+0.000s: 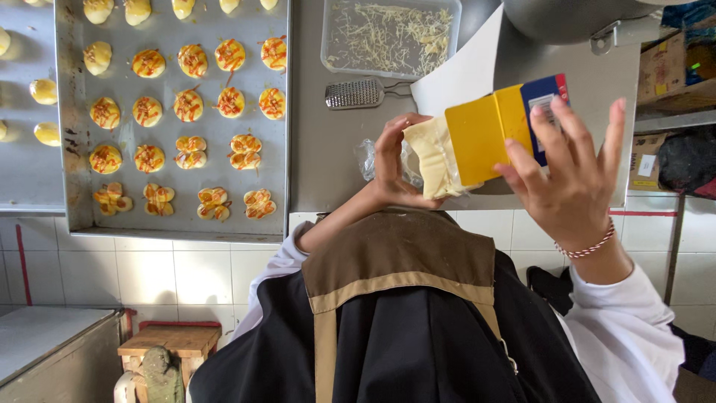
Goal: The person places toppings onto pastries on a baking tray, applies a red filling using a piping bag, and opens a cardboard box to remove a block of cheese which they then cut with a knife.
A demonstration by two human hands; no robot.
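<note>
left hand: fingers closed on the pale cheese block, above the metal surface.
right hand: gripping the yellow-blue carton around the block.
tray: topped pastries, left.
grater: near the tub.

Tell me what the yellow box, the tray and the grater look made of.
Box: printed cardboard, matte, with folded flaps. Tray: bare metal, probably aluminium; dull grey sheen, dark stains. Grater: shiny perforated metal, likely steel, with a wire handle.
</note>
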